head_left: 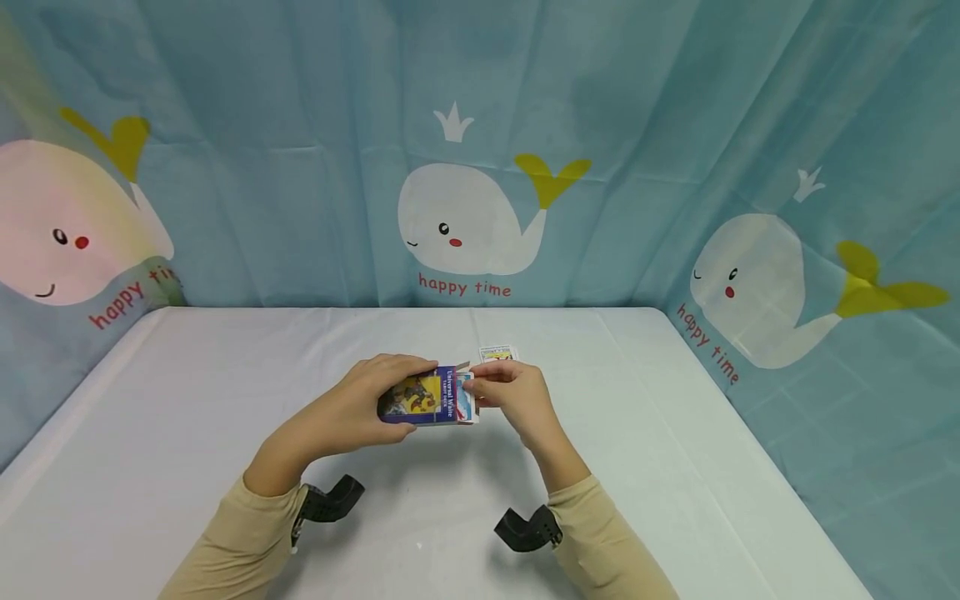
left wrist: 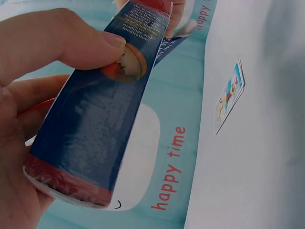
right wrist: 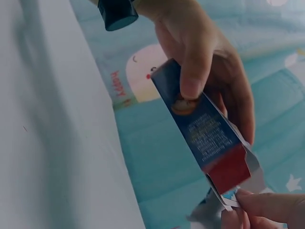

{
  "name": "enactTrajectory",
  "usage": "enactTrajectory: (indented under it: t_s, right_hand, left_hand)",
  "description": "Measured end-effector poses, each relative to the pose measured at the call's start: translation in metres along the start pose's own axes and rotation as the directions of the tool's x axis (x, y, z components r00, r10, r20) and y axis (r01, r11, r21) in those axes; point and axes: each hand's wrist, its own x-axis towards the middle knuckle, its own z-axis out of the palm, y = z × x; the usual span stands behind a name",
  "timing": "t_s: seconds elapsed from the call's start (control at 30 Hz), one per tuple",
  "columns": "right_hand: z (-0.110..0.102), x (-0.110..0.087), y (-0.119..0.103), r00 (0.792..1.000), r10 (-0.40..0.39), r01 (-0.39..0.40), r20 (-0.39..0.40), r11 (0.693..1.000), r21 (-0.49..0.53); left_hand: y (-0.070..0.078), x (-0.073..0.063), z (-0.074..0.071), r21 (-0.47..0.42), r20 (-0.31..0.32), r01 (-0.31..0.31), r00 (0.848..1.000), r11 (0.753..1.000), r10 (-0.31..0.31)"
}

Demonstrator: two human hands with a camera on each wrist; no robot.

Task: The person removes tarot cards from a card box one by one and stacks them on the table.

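Note:
My left hand [head_left: 347,408] grips a dark blue tarot box [head_left: 414,397] around its sides, thumb along one narrow face. In the left wrist view, that narrow face shows small print and a round picture. The box is raised above the table with its open end toward my right hand [head_left: 521,402]. Tarot cards [head_left: 465,398] with a blue and white picture stick out there. Thumb and fingers of my right hand pinch them at the opening, beside a loose flap. Behind the right hand, a few more cards [head_left: 497,353] lie stacked on the table.
A white-covered table [head_left: 187,400] spreads beneath both hands. Blue curtains [head_left: 315,150] with printed whales hang behind it and along its sides. Black curved mounts [head_left: 333,500] are strapped at both wrists.

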Motion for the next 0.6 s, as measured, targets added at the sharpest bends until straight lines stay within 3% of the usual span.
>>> enactTrajectory:
  t_s: [0.6]
  right_hand:
    - [-0.036,0.011,-0.001,0.997,0.043,-0.044,0.071,0.999,0.011]
  left_hand:
    - [0.000,-0.002,-0.003,-0.008,-0.004,0.014,1.000,1.000,-0.014]
